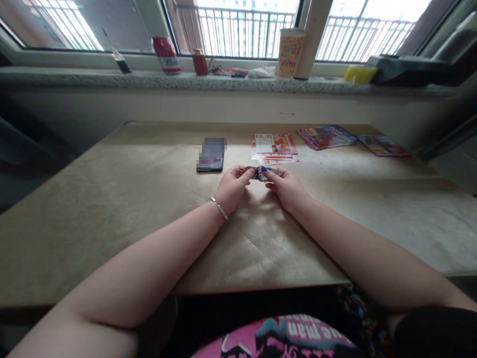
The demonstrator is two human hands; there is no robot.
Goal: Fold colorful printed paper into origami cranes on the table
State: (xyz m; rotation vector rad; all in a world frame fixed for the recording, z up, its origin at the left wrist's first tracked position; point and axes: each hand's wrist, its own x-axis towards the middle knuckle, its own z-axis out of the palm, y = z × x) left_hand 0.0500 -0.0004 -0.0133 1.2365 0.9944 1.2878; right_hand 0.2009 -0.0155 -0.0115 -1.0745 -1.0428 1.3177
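Over the middle of the table, my left hand and my right hand are close together. Both pinch a small crumpled piece of printed paper, one end in each hand, with thumbs on top. It looks dark blue with red and white, creased and bunched in the middle; the fingers cover its ends. Just beyond the hands lies a loose stack of red and white printed sheets. A dark smartphone rests flat to the left of them, its screen blurred. My left wrist wears a silver bangle.
More colourful printed sheets and a separate printed booklet or sheet lie at the table's far right. On the stone windowsill stand a red and white can, a small red bottle, a patterned paper cup and a yellow item.
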